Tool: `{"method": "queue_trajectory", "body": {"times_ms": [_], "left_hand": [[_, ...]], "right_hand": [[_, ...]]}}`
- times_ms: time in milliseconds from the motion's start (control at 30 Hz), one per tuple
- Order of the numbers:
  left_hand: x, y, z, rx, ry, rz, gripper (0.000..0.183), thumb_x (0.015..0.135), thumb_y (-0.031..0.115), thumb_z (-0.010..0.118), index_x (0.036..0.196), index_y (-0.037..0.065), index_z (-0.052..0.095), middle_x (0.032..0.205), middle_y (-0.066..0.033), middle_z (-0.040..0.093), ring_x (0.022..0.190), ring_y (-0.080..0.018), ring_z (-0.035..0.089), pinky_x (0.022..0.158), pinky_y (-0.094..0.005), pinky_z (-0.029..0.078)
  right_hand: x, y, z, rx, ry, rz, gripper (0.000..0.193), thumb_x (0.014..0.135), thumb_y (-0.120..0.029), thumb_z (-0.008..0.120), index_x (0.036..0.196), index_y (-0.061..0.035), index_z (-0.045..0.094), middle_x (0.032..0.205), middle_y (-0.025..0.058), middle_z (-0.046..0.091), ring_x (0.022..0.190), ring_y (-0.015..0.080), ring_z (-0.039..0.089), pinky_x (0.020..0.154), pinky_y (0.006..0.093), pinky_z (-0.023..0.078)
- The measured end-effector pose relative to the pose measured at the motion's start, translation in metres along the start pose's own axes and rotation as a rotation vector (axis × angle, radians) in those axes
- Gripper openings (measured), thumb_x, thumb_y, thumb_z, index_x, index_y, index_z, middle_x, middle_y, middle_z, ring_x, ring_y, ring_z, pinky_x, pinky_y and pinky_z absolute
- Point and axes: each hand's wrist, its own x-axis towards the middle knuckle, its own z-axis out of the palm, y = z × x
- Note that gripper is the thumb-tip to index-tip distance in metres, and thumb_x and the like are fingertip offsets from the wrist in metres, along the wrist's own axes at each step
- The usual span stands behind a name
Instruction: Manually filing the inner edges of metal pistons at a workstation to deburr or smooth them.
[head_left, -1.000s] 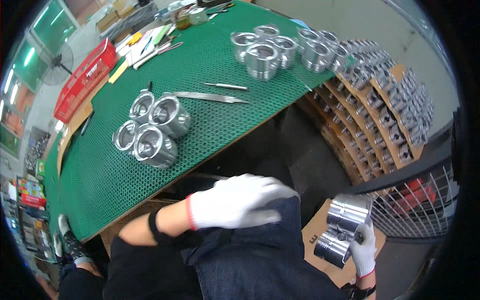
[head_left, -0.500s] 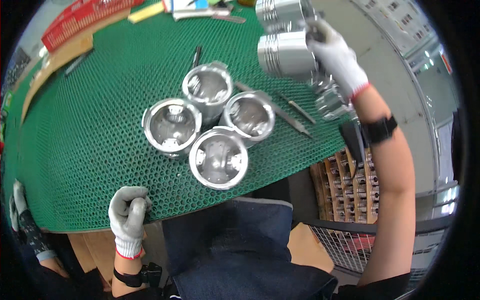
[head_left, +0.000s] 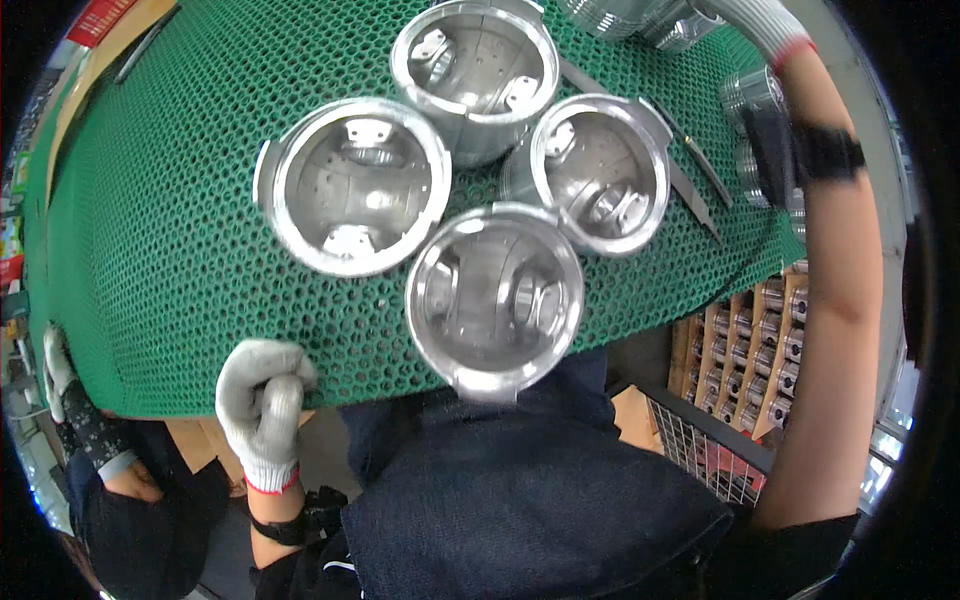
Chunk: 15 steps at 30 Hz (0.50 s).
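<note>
Several silvery pistons stand hollow side up, close together on the green honeycomb mat [head_left: 200, 220]: a front one [head_left: 495, 290], a left one [head_left: 365, 190], a far one [head_left: 475, 70] and a right one [head_left: 600, 180]. At the mat's front edge, left of the front piston, my left hand [head_left: 262, 405] is curled closed in a white glove, with nothing visible in it. My gloved right hand [head_left: 765, 25] reaches to the top right, beside a piston lying on its side [head_left: 685, 28]. Its fingers are cut off by the picture's edge.
A flat file [head_left: 695, 205] and a thin pen-like tool [head_left: 708, 170] lie right of the group. More pistons [head_left: 752, 95] line the right edge. Below stand a piston rack [head_left: 745, 360] and a wire basket [head_left: 705, 450]. Another person's gloved hand [head_left: 58, 370] is far left.
The view has shifted, so the grouped pistons look larger and higher. My right hand has gone from the pistons at the upper right to the picture's top edge. My left hand keeps its curl.
</note>
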Motion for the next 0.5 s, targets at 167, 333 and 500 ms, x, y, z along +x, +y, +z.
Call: {"method": "queue_trajectory", "body": {"times_ms": [167, 333, 500], "left_hand": [[0.000, 0.035, 0.016, 0.219, -0.043, -0.021, 0.030, 0.077, 0.000, 0.062, 0.107, -0.002, 0.061, 0.094, -0.0123, 0.063, 0.089, -0.0224, 0.062, 0.082, -0.0334, 0.049], [0.038, 0.097, 0.084, 0.665, -0.614, 0.672, 0.042, 0.067, 0.013, 0.073, 0.107, 0.002, 0.062, 0.108, -0.0165, 0.063, 0.102, -0.0355, 0.060, 0.096, -0.0479, 0.044], [0.006, 0.079, 0.072, 0.951, -0.316, 0.536, 0.037, 0.065, 0.018, 0.080, 0.096, 0.007, 0.063, 0.096, -0.0109, 0.064, 0.094, -0.0335, 0.059, 0.089, -0.0444, 0.044]], "right_hand": [[-0.073, 0.084, 0.049, 0.029, 0.135, -0.428, 0.034, 0.092, -0.020, 0.057, 0.126, -0.0133, 0.058, 0.114, 0.0106, 0.064, 0.104, 0.0238, 0.063, 0.090, 0.0344, 0.050], [-0.143, 0.076, 0.105, -0.056, 0.153, -0.362, 0.034, 0.091, -0.021, 0.055, 0.125, -0.0217, 0.058, 0.110, 0.0087, 0.062, 0.094, 0.0315, 0.062, 0.082, 0.0410, 0.051], [-0.140, 0.080, 0.129, -0.051, 0.251, -0.250, 0.044, 0.087, -0.010, 0.054, 0.127, -0.0281, 0.056, 0.097, 0.0096, 0.060, 0.084, 0.0314, 0.061, 0.074, 0.0433, 0.052]]}}
